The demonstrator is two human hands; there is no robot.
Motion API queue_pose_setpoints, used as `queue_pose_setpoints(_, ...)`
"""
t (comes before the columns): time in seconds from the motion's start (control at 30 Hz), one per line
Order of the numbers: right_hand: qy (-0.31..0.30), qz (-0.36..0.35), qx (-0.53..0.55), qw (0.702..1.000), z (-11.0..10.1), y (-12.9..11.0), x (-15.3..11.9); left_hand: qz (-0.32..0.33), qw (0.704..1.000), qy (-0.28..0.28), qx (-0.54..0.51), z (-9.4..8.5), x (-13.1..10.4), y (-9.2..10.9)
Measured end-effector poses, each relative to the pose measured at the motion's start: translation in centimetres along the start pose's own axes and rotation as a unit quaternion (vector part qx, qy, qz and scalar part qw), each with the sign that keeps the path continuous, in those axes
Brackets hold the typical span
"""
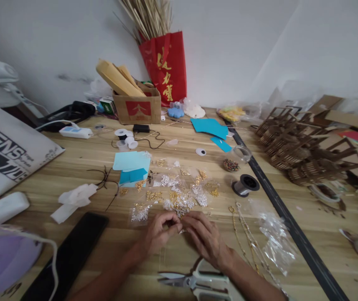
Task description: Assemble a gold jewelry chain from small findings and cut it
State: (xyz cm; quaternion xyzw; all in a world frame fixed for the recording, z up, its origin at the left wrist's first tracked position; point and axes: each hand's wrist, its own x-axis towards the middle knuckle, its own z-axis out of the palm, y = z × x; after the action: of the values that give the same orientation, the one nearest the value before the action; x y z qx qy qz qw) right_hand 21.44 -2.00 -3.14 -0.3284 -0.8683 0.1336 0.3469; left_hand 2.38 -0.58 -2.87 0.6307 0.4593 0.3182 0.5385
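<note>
The head view shows a light wooden counter (72, 167) against a white wall (72, 37), with a dark strip (279, 200) running across it toward the near right corner. At the far edge stand one red bag (165, 67) and one cardboard box (138, 106). Near the middle lie about ten small clear packets of beads (172, 194), one wire spool (245, 184) and one glass jar (241, 154). At the near edge lies one pair of scissors (194, 281), and toward the near left corner one black phone (69, 255). The left hand (158, 234) and right hand (205, 238) meet just beside the packets, fingertips pinched together on something tiny; I cannot tell what it is.
</note>
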Motion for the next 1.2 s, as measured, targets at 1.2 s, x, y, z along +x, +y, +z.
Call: queue_pose_setpoints(1.2,-0.044,0.029,0.108,0.993,0.1,0.3,0.1,0.038,0.998,-0.022,0.038,0.4,-0.2,-0.9)
